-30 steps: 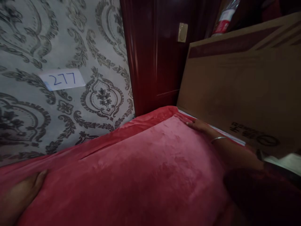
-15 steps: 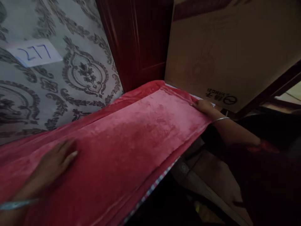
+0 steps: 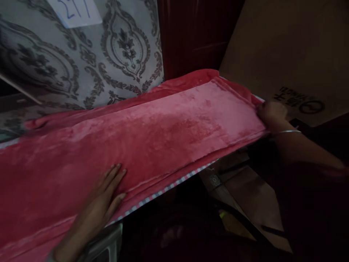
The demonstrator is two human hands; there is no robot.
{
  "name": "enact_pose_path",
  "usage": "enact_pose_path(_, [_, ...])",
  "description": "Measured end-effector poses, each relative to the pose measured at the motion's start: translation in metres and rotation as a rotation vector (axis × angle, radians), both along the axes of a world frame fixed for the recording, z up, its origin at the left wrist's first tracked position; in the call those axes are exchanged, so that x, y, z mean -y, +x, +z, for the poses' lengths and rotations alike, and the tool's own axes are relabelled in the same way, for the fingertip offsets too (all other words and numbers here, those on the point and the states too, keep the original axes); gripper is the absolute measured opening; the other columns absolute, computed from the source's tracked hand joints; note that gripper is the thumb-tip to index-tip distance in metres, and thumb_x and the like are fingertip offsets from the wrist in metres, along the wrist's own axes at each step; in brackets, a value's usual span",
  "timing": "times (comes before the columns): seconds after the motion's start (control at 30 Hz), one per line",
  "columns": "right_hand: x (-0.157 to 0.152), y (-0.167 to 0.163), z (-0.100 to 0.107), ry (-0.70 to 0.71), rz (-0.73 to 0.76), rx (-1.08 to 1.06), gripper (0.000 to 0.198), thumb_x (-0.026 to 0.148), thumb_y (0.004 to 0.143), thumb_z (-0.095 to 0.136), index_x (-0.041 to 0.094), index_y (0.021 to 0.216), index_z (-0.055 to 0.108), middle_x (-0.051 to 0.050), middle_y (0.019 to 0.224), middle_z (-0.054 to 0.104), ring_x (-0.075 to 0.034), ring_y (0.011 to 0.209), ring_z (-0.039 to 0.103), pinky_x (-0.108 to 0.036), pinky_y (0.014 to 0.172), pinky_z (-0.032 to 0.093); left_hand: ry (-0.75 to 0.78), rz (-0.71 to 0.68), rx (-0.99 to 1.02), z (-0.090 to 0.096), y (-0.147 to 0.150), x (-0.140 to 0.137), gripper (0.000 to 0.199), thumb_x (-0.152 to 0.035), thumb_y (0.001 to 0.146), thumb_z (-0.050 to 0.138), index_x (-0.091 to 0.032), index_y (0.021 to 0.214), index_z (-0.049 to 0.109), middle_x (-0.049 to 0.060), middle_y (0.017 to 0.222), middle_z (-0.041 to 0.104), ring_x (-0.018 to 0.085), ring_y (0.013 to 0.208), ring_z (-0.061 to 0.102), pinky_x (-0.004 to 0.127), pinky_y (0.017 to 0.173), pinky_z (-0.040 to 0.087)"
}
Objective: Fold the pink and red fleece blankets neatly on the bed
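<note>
The red plush cloth (image 3: 163, 134) fills most of the view, spread lengthwise in folded layers; what bears it is mostly hidden, so its own edges serve as guides. It looks soft, limp and likely light for its size, with a nap that may slide a little and nothing fragile; the folded corners and layered front edge seem the best holds, taken through all layers at once.

Behind its back edge stands the patterned wall (image 3: 128, 47); beyond its right edge, the cardboard box (image 3: 261, 47); at its back right corner, the dark red panel (image 3: 191, 40).

The left hand (image 3: 102, 203) lies palm down near the front edge, 4 fingers extended, thumb spread apart; the right hand (image 3: 274, 114) is at the right edge, fingers curled, though blur hides whether they pinch the cloth. Smaller are the paper slip (image 3: 79, 14) on the wall; the checked trim (image 3: 178, 181) along the front edge; the thin bracelet (image 3: 289, 131) on the right wrist.
</note>
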State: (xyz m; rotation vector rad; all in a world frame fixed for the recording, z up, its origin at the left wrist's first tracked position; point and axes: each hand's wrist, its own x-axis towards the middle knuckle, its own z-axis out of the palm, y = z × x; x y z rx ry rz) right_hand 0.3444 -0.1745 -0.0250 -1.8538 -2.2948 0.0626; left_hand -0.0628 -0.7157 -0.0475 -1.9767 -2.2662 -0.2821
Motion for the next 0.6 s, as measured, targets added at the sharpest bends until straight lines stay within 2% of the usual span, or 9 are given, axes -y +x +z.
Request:
enact_pose_path(0.07, [0.018, -0.015, 0.0, 0.193, -0.003, -0.197, 0.058, 0.052, 0.1, 0.03, 0.016, 0.129, 0.065, -0.025, 0.13, 0.06, -0.048, 0.128, 0.047, -0.065, 0.106, 0.037, 0.003, 0.009, 0.011, 0.003, 0.017, -0.004, 0.059, -0.044, 0.099, 0.046, -0.028, 0.155, 0.039, 0.009, 0.162, 0.041, 0.031, 0.146, 0.042, 0.054, 0.119, 0.039])
enact_pose_path(0.1, [0.032, -0.025, 0.0, 0.261, 0.067, -0.283, 0.056, 0.054, 0.099, 0.032, 0.018, 0.125, 0.067, -0.023, 0.128, 0.061, -0.046, 0.126, 0.048, -0.063, 0.106, 0.038, 0.009, -0.011, 0.011, 0.004, 0.027, -0.01, 0.058, -0.044, 0.099, 0.047, -0.027, 0.154, 0.041, 0.01, 0.161, 0.042, 0.031, 0.146, 0.042, 0.054, 0.118, 0.039])
enact_pose_path(0.13, [0.047, -0.035, 0.001, 0.275, 0.204, -0.348, 0.054, 0.054, 0.099, 0.034, 0.019, 0.12, 0.069, -0.022, 0.123, 0.063, -0.044, 0.122, 0.052, -0.061, 0.105, 0.04, 0.011, -0.043, 0.009, 0.004, 0.036, -0.017, 0.057, -0.042, 0.1, 0.048, -0.027, 0.154, 0.041, 0.01, 0.161, 0.042, 0.031, 0.147, 0.042, 0.053, 0.118, 0.04])
enact_pose_path(0.2, [0.081, -0.055, 0.001, 0.194, 0.548, -0.446, 0.048, 0.054, 0.098, 0.039, 0.02, 0.111, 0.07, -0.018, 0.11, 0.067, -0.036, 0.108, 0.061, -0.055, 0.099, 0.047, 0.006, -0.116, -0.001, 0.004, 0.052, -0.035, 0.054, -0.034, 0.101, 0.046, -0.027, 0.154, 0.04, 0.01, 0.161, 0.042, 0.029, 0.147, 0.042, 0.051, 0.118, 0.041])
enact_pose_path(0.27, [0.116, -0.069, 0.0, 0.126, 0.766, -0.446, 0.041, 0.056, 0.094, 0.049, 0.023, 0.102, 0.071, -0.012, 0.104, 0.07, -0.03, 0.101, 0.064, -0.047, 0.094, 0.053, 0.001, -0.174, -0.013, 0.003, 0.065, -0.054, 0.056, -0.022, 0.101, 0.042, -0.029, 0.156, 0.037, 0.008, 0.162, 0.041, 0.027, 0.148, 0.04, 0.05, 0.118, 0.041])
enact_pose_path(0.33, [0.146, -0.073, -0.003, 0.05, 1.021, -0.402, 0.04, 0.054, 0.091, 0.058, 0.022, 0.113, 0.071, -0.011, 0.114, 0.07, -0.03, 0.11, 0.063, -0.046, 0.098, 0.052, -0.012, -0.193, -0.024, 0.004, 0.074, -0.071, 0.062, -0.013, 0.098, 0.04, -0.029, 0.158, 0.033, 0.008, 0.161, 0.042, 0.027, 0.148, 0.04, 0.052, 0.117, 0.041])
enact_pose_path(0.37, [0.158, -0.073, -0.006, 0.032, 1.093, -0.37, 0.042, 0.052, 0.091, 0.062, 0.022, 0.12, 0.069, -0.011, 0.121, 0.069, -0.03, 0.115, 0.061, -0.047, 0.1, 0.051, -0.026, -0.194, -0.029, 0.006, 0.077, -0.079, 0.064, -0.01, 0.097, 0.039, -0.028, 0.158, 0.034, 0.009, 0.16, 0.043, 0.028, 0.147, 0.041, 0.052, 0.116, 0.042])
enact_pose_path(0.47, [0.174, -0.065, -0.015, 0.036, 1.142, -0.294, 0.044, 0.035, 0.092, 0.06, 0.023, 0.135, 0.063, -0.013, 0.134, 0.064, -0.03, 0.125, 0.058, -0.049, 0.105, 0.049, -0.073, -0.201, -0.047, 0.014, 0.082, -0.093, 0.065, -0.005, 0.094, 0.039, -0.024, 0.155, 0.039, 0.012, 0.155, 0.05, 0.03, 0.141, 0.049, 0.051, 0.112, 0.046])
enact_pose_path(0.6, [0.162, -0.054, -0.021, 0.048, 1.118, -0.317, 0.048, 0.015, 0.092, 0.044, 0.023, 0.136, 0.063, -0.01, 0.131, 0.067, -0.025, 0.123, 0.062, -0.045, 0.103, 0.053, -0.01, -0.216, 0.002, 0.019, 0.082, -0.097, 0.06, -0.007, 0.096, 0.038, -0.026, 0.153, 0.043, 0.01, 0.147, 0.059, 0.026, 0.135, 0.055, 0.046, 0.11, 0.048])
